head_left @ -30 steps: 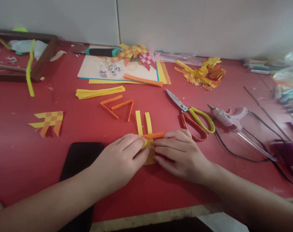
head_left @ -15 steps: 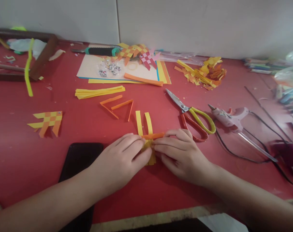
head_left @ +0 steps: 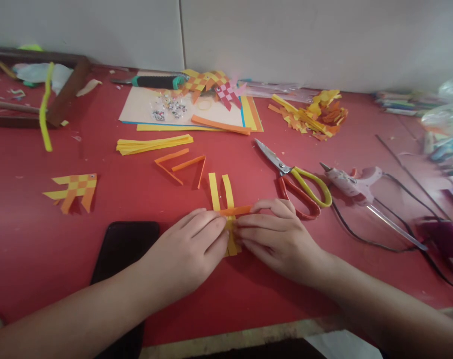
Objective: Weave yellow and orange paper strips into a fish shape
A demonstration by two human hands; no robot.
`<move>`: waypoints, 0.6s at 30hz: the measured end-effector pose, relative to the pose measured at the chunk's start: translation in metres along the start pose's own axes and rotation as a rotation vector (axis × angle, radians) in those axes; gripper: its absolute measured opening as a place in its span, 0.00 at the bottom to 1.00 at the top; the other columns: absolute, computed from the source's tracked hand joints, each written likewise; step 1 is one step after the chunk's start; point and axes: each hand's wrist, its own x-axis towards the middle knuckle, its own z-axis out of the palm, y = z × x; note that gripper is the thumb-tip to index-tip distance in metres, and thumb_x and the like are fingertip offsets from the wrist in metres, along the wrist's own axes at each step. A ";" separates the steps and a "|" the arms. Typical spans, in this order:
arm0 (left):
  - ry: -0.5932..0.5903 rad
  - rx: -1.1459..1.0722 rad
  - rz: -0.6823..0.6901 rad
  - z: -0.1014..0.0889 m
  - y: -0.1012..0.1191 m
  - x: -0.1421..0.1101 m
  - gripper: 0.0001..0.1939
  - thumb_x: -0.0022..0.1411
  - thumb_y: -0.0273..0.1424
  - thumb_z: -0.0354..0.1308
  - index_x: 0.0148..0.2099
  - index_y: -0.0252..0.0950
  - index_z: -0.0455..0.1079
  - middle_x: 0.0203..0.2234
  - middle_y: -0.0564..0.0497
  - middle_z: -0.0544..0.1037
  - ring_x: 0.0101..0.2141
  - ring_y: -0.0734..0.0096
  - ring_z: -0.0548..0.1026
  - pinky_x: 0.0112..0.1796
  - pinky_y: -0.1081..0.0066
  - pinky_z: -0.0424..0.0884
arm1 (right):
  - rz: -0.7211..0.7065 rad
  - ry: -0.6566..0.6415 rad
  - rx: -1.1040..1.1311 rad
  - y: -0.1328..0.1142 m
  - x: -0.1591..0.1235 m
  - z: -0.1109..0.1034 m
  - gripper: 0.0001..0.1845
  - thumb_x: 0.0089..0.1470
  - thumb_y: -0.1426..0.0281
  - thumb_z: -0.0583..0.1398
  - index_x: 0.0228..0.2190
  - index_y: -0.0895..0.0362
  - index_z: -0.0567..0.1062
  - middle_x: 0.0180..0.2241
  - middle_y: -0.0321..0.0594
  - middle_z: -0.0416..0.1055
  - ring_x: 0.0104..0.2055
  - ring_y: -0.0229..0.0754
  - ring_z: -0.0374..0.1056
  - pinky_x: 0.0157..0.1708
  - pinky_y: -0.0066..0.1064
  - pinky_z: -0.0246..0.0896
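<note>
Not much has been changed since half a second ago: the left hand (head_left: 189, 244) has been eased back a touch, so a bit more of the yellow paper weave (head_left: 232, 242) is left showing, while the right hand (head_left: 286, 242) has been kept pretty much in place. The weave is held down left of the scissors (head_left: 301, 184), with the right grip closed on its scissors-side edge and the left grip on the far one. It's crossed by an orange strip (head_left: 241, 211), with two yellow strips (head_left: 228, 192) left sticking out beyond.
</note>
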 end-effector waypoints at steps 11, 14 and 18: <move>0.001 0.007 0.014 -0.001 0.000 -0.001 0.14 0.67 0.20 0.48 0.46 0.26 0.75 0.44 0.39 0.81 0.43 0.55 0.79 0.46 0.55 0.78 | 0.032 -0.002 0.025 -0.002 0.002 -0.001 0.06 0.58 0.71 0.61 0.33 0.53 0.80 0.39 0.35 0.80 0.43 0.46 0.66 0.46 0.42 0.59; 0.014 0.008 0.015 -0.002 0.000 0.000 0.15 0.68 0.20 0.47 0.46 0.27 0.75 0.43 0.40 0.81 0.43 0.57 0.79 0.46 0.56 0.77 | 0.022 -0.004 0.011 -0.002 0.002 0.000 0.06 0.59 0.68 0.61 0.36 0.53 0.79 0.39 0.35 0.80 0.43 0.45 0.65 0.46 0.41 0.58; 0.030 0.017 0.013 -0.002 0.000 0.000 0.16 0.68 0.19 0.45 0.44 0.28 0.76 0.42 0.41 0.82 0.42 0.59 0.79 0.46 0.58 0.77 | 0.002 -0.011 -0.018 0.001 0.001 0.001 0.08 0.62 0.68 0.59 0.38 0.52 0.80 0.40 0.35 0.80 0.44 0.45 0.65 0.47 0.41 0.57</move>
